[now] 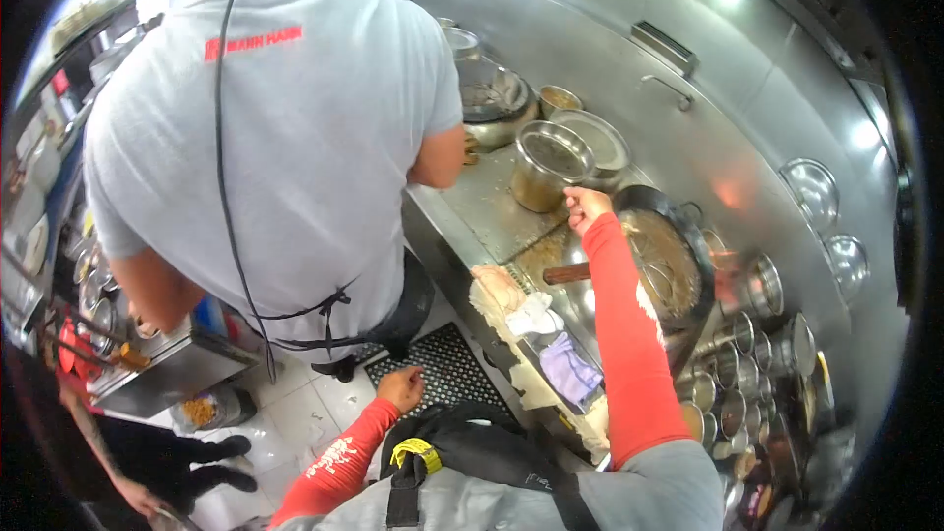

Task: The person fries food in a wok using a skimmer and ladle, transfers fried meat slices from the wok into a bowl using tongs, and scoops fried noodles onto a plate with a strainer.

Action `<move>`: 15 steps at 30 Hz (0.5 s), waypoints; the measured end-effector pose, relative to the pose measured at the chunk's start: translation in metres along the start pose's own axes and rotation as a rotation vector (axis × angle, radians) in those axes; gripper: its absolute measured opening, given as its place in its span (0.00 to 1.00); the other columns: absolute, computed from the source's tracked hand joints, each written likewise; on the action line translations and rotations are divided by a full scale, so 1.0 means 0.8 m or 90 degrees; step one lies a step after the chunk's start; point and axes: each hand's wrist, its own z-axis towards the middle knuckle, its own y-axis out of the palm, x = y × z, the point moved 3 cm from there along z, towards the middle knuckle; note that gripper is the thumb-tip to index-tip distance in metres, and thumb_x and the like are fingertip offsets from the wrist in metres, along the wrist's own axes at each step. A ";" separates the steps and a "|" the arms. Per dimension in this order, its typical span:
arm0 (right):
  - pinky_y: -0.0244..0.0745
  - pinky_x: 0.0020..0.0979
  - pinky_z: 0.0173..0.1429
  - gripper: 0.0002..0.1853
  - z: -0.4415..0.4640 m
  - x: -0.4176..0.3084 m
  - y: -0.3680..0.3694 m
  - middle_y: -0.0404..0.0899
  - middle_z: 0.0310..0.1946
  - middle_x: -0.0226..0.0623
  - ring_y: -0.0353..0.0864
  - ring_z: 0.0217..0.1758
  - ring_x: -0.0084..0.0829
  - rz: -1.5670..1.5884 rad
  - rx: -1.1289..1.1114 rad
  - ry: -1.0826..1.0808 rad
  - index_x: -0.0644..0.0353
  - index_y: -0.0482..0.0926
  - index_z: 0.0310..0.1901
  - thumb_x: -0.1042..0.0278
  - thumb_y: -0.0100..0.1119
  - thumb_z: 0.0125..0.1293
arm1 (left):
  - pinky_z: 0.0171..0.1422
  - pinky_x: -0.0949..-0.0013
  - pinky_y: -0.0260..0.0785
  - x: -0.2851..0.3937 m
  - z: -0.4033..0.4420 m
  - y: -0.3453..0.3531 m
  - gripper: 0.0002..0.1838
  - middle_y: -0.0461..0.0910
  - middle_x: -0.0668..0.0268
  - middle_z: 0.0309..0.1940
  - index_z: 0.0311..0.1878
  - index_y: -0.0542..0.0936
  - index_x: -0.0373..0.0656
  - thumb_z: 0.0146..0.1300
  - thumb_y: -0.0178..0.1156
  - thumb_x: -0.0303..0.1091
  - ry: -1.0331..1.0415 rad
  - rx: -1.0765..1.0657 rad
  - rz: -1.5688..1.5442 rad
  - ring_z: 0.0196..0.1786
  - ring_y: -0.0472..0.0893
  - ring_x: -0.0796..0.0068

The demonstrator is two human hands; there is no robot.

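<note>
Head view: my right hand (588, 205) presses fingers together at the pot (537, 187) rim, grip unclear; my left hand (401, 388) curls, hold hidden. Level handling limits spills.

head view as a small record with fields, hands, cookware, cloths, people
setting: commercial kitchen
right_hand: right hand, fingers bent beside a tall metal pot; contact unclear
left_hand: left hand, loosely curled above the floor; nothing visible in it
wok: dark wok, brown liquid inside
handle: wooden handle, left of the wok
cloths: purple cloth beside a white cloth
people: co-worker in grey shirt, back to camera; person in black, lower left
</note>
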 end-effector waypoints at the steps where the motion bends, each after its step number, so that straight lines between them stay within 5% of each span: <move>1: 0.49 0.21 0.15 0.04 0.013 -0.005 0.008 0.70 0.16 0.25 0.58 0.11 0.15 0.009 -0.005 0.001 0.54 0.73 0.28 0.73 0.58 0.58 | 0.41 0.59 0.73 -0.019 -0.016 0.006 0.16 0.82 0.57 0.29 0.45 0.80 0.44 0.53 0.56 0.37 -0.068 -0.002 0.024 0.34 0.81 0.57; 4: 0.53 0.21 0.15 0.02 0.074 0.013 0.009 0.74 0.20 0.28 0.61 0.13 0.17 0.096 -0.025 0.017 0.55 0.73 0.30 0.73 0.56 0.60 | 0.48 0.60 0.73 -0.108 -0.087 0.036 0.18 0.82 0.52 0.35 0.45 0.82 0.47 0.51 0.55 0.40 -0.286 -0.031 0.086 0.40 0.81 0.53; 6: 0.64 0.21 0.20 0.03 0.088 0.032 0.010 0.77 0.26 0.30 0.69 0.19 0.18 0.184 -0.093 0.055 0.57 0.74 0.34 0.70 0.56 0.61 | 0.50 0.60 0.73 -0.179 -0.162 0.055 0.20 0.82 0.51 0.36 0.45 0.81 0.44 0.49 0.57 0.41 -0.370 -0.021 0.115 0.43 0.81 0.54; 8: 0.73 0.25 0.29 0.13 0.089 0.048 0.012 0.78 0.34 0.37 0.76 0.28 0.25 0.251 -0.162 0.028 0.63 0.71 0.44 0.65 0.56 0.62 | 0.45 0.60 0.74 -0.261 -0.262 0.077 0.18 0.83 0.53 0.32 0.40 0.83 0.42 0.49 0.59 0.43 -0.417 -0.001 0.095 0.36 0.83 0.58; 10: 0.75 0.31 0.35 0.21 0.027 0.043 0.031 0.73 0.42 0.45 0.76 0.34 0.31 0.340 -0.084 0.061 0.65 0.65 0.51 0.62 0.57 0.62 | 0.37 0.59 0.74 -0.320 -0.359 0.099 0.16 0.82 0.56 0.24 0.32 0.83 0.40 0.49 0.58 0.43 -0.675 -0.203 0.016 0.25 0.81 0.61; 13: 0.76 0.38 0.43 0.32 -0.065 0.064 0.035 0.67 0.49 0.53 0.75 0.41 0.38 0.401 -0.154 0.008 0.68 0.56 0.58 0.55 0.56 0.62 | 0.28 0.60 0.71 -0.323 -0.423 0.094 0.14 0.80 0.60 0.19 0.24 0.82 0.39 0.52 0.56 0.41 -0.510 -0.415 0.128 0.18 0.77 0.65; 15: 0.74 0.37 0.44 0.28 -0.148 0.086 0.039 0.72 0.47 0.47 0.76 0.40 0.36 0.278 -0.158 -0.107 0.66 0.63 0.55 0.52 0.55 0.62 | 0.27 0.61 0.71 -0.325 -0.409 0.103 0.14 0.80 0.60 0.19 0.24 0.81 0.39 0.52 0.55 0.41 -0.583 -0.429 0.133 0.18 0.77 0.66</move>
